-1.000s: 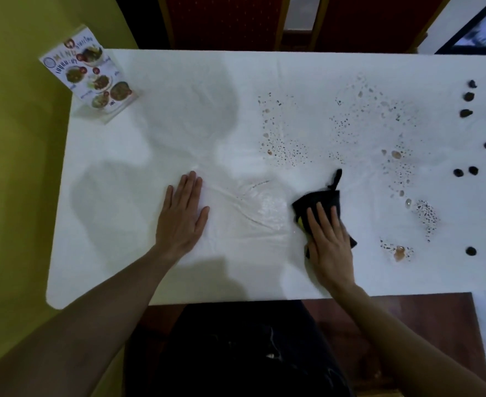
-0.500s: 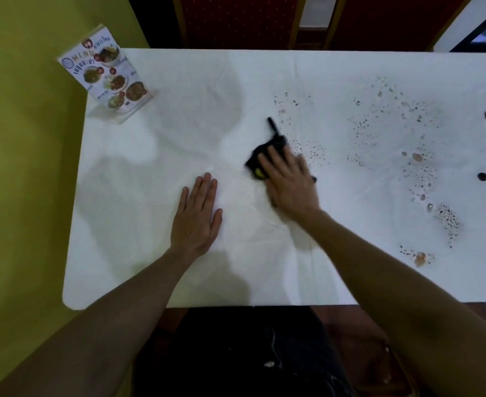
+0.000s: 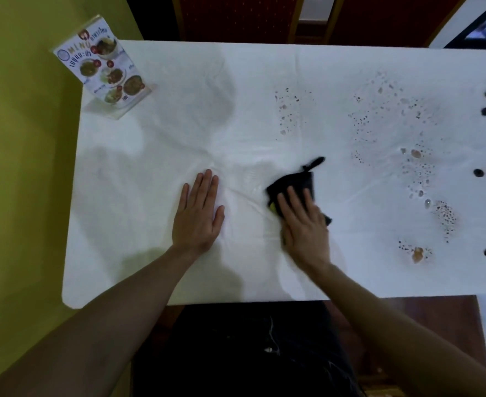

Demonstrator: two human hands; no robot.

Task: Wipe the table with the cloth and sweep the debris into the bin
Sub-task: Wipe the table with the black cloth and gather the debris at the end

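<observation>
Left hand (image 3: pixel 197 216) spread flat mid-counter (image 3: pixel 150 267), likely pinning the covering taut; right hand (image 3: pixel 303 224) presses straight fingers on the black cloth (image 3: pixel 291 183), near the front edge, crumbs (image 3: pixel 425 170) waiting rightward.

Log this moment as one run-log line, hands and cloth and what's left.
left hand flat on table | right hand presses black cloth | debris unswept at right | bin unseen

"MENU" on the menu card (image 3: pixel 103 64), (other print unreadable)
</observation>
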